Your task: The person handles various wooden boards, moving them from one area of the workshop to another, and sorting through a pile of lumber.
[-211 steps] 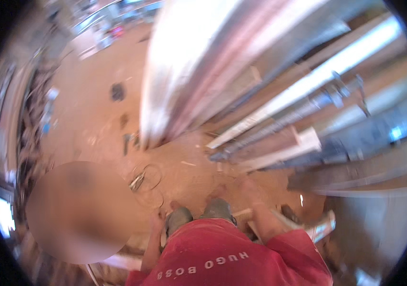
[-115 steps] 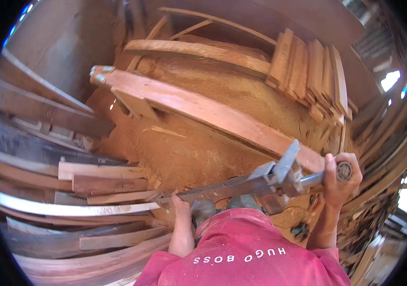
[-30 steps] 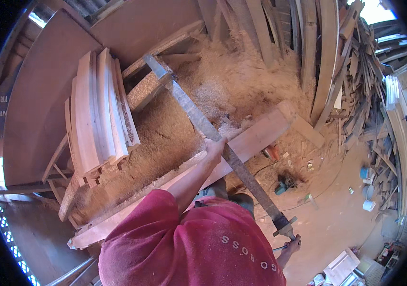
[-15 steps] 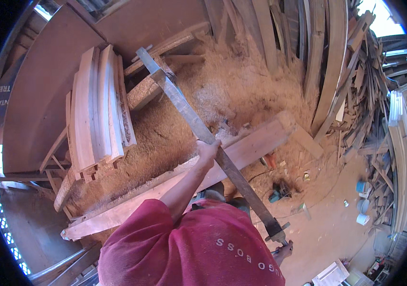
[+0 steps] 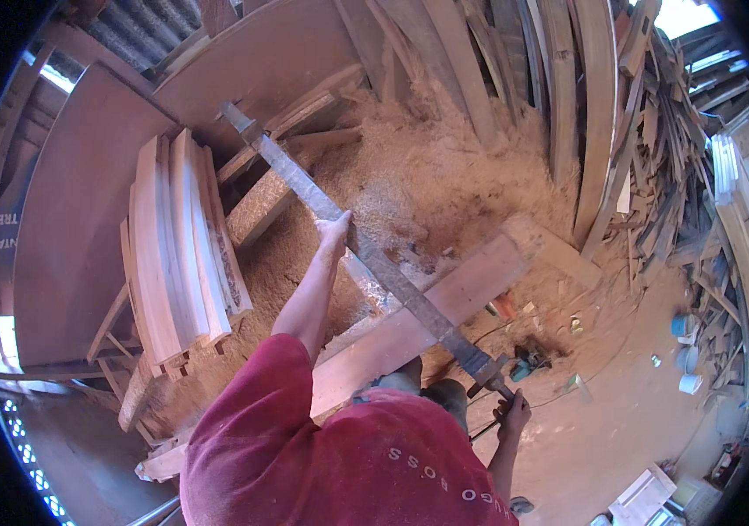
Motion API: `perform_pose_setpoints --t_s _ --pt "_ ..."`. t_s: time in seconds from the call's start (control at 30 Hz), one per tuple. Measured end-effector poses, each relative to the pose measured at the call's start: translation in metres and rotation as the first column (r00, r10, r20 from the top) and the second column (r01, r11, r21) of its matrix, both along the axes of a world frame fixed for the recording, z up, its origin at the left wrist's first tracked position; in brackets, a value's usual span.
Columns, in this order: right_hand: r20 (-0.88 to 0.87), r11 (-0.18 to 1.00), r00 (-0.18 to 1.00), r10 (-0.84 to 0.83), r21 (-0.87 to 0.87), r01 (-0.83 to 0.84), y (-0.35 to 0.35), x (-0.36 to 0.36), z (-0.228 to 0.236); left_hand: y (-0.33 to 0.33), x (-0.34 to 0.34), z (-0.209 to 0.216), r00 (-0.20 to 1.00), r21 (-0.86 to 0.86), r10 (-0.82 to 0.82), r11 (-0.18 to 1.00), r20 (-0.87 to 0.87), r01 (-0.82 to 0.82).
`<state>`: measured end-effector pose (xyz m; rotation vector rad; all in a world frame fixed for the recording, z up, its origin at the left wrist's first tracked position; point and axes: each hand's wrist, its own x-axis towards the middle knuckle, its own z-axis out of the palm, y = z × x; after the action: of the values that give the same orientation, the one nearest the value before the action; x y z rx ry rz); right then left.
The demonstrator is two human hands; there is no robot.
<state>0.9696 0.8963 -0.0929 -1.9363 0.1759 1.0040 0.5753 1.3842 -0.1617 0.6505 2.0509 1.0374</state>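
A long bar clamp (image 5: 396, 282), its flat bar worn and dusty, slants across the space before me from far left to near right. My left hand (image 5: 333, 231) is closed around the bar, partway along its far half. At the near right end, my right hand (image 5: 512, 412) is closed on the screw end, just behind the clamp's jaw. The far end stands near a stack of curved boards. Below the bar lies a thick planed wooden beam (image 5: 479, 279), partly hidden by the clamp and my body.
Stacked boards (image 5: 180, 254) rise at left beside brown sheet panels (image 5: 85, 219). Sawdust (image 5: 392, 167) is heaped behind the beam. Long planks (image 5: 598, 114) and offcuts (image 5: 655, 167) lean at right. A green power tool (image 5: 528, 361) and paint buckets (image 5: 688, 359) sit on the floor.
The clamp has moved away from me and slightly left, its far end now further left. Both hands stay closed on it; the right hand has come further forward into view.
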Motion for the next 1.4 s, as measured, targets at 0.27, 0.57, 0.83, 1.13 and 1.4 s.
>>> perform_pose_setpoints --t_s 0.27,0.57,0.83,1.13,1.4 --pt "-0.047 0.991 0.995 0.086 -0.103 -0.091 -0.040 0.021 -0.028 -0.032 0.026 -0.020 0.929 -0.177 -0.253 0.935 0.269 0.306" --pt "-0.126 0.979 0.982 0.141 -0.130 -0.157 -0.037 0.029 -0.038 -0.042 0.006 -0.044 0.989 -0.071 -0.140 0.988 -0.048 0.136" --pt "-0.211 0.946 0.946 0.244 -0.161 -0.280 -0.035 0.044 -0.039 -0.046 0.011 0.004 0.979 -0.184 -0.200 0.962 0.036 0.204" --pt "-0.355 0.737 0.854 0.380 -0.441 -0.511 -0.012 0.062 -0.007 -0.040 0.011 -0.014 0.956 -0.150 -0.257 0.960 -0.143 0.236" --pt "0.173 -0.086 -0.356 0.918 -0.790 -0.607 0.212 0.123 -0.022 -0.050 -0.001 0.002 0.937 -0.167 -0.337 0.933 -0.087 0.320"
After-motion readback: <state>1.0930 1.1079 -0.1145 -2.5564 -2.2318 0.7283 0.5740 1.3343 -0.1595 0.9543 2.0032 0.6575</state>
